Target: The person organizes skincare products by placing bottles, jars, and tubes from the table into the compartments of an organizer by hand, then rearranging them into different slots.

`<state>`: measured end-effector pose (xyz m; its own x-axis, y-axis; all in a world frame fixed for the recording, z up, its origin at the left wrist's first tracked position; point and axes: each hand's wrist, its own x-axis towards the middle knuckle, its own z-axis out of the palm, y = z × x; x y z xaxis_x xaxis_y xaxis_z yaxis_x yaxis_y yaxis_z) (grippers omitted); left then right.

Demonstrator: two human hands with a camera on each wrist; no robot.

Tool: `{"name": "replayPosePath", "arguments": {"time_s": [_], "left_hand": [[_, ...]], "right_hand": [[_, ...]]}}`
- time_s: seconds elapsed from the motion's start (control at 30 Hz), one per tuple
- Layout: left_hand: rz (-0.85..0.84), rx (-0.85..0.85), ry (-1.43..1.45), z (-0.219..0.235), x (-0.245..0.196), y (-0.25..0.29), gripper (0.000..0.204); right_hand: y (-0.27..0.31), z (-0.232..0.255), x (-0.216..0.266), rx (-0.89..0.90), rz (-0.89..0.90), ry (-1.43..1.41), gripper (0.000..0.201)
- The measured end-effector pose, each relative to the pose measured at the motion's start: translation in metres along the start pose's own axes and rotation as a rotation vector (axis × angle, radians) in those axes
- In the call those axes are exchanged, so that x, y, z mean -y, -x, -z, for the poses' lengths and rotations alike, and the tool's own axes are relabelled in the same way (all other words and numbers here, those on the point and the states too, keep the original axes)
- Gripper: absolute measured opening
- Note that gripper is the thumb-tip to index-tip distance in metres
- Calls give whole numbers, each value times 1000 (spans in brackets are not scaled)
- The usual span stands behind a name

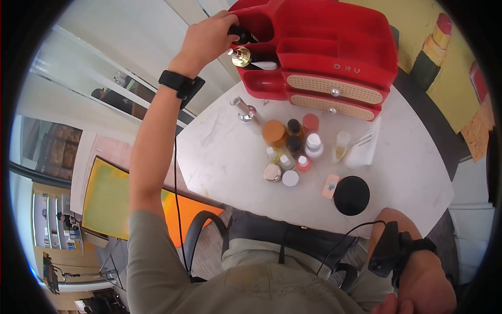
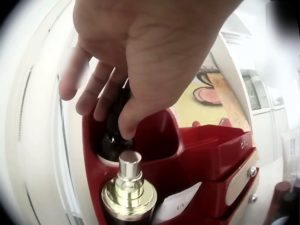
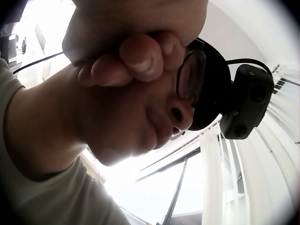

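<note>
My left hand (image 1: 208, 43) reaches into the back left compartment of a red organizer (image 1: 366, 49). In the left wrist view its thumb and fingers pinch the narrow upper part of a dark, glossy bottle (image 2: 111, 146); the bottle's base is hidden inside the compartment. Just in front of this hand stand a gold-collared pump bottle (image 2: 129, 197) and a white tube marked UV (image 2: 178, 204), both in the neighbouring compartment. My right hand (image 1: 426, 288) is low at my right side, off the table, its fingers (image 3: 140, 58) loosely curled with nothing visible in them.
Several small bottles and jars, including an amber-lidded jar (image 1: 274, 132), cluster on the white marbled table (image 1: 209, 152). A silver-capped bottle (image 1: 246, 111) stands left of them. A round black lid (image 1: 351, 195) lies near the front edge. A cable (image 1: 177, 209) hangs by my left arm.
</note>
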<state>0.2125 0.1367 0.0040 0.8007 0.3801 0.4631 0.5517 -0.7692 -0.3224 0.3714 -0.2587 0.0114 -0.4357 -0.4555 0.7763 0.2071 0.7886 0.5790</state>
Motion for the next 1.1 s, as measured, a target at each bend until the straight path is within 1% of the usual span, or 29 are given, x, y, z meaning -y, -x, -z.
{"name": "replayPosePath", "arguments": {"time_s": [0.03, 0.07, 0.1, 0.23, 0.27, 0.33, 0.4, 0.43, 0.5, 0.57, 0.63, 0.67, 0.7, 0.73, 0.77, 0.8, 0.83, 0.87, 0.9, 0.97, 1.03, 1.07, 1.1], "left_hand": [[0, -3, 2, -4, 1, 1, 23], [-51, -4, -68, -8, 2, 2, 23], [-101, -5, -139, -12, 2, 3, 23], [-67, 36, -183, -22, -1, 6, 29], [-62, 36, -168, -22, -1, 6, 29], [-56, 38, -153, -18, -3, 8, 28], [-119, -137, -95, -10, -4, 13, 22], [-120, -138, -96, 0, -7, 16, 22], [-60, -198, 11, 28, -17, 27, 20], [-84, -223, 61, 46, -21, 42, 23], [11, 49, 231, 68, -32, 62, 28], [30, 224, 294, 73, -36, 69, 35], [32, 227, 293, 71, -38, 76, 35], [-41, 305, 358, 62, -40, 86, 33], [-113, 382, 423, 52, -40, 95, 32], [-109, 385, 422, 40, -40, 100, 32], [-112, 445, 469, 29, -42, 100, 29], [-116, 505, 518, 23, -42, 101, 27], [-116, 504, 518, 21, -40, 102, 27], [-175, 481, 510, 26, -39, 100, 21], [-144, 369, 567, 49, -36, 94, 20], [-124, 305, 542, 64, -34, 89, 20], [8, 298, 526, 87, -37, 84, 22]], "right_hand": [[0, 2, 1, 17, -16, -40, 41], [-1, 6, -1, 20, -16, -40, 41], [-5, 11, -4, 105, 56, -83, 40], [-18, 30, -19, 440, 345, -255, 36], [-13, 26, -15, 441, 346, -254, 36], [1, 14, -1, 126, 99, -37, 36], [1, 14, 0, 134, 98, -26, 36], [1, 14, -1, 142, 97, -14, 37], [2, 14, -3, 138, 117, -9, 37], [2, 13, -4, 132, 139, -6, 37], [2, 9, -4, 97, 112, -2, 37], [1, 9, -6, 94, 112, -3, 37], [-1, 10, -8, 123, 171, -22, 38], [-2, 10, -10, 152, 231, -42, 38], [-1, 7, -8, 148, 231, -45, 38], [0, 2, -4, 90, 172, -3, 38], [1, -1, -2, 33, 112, 40, 39], [1, -2, -1, 32, 111, 39, 39], [1, -2, -1, 29, 107, 46, 39], [1, -1, 0, 33, 101, 57, 39], [0, 3, -1, 50, 90, 10, 39], [1, 4, -1, 55, 89, 15, 39], [1, 4, 0, 58, 58, 42, 39]]}}
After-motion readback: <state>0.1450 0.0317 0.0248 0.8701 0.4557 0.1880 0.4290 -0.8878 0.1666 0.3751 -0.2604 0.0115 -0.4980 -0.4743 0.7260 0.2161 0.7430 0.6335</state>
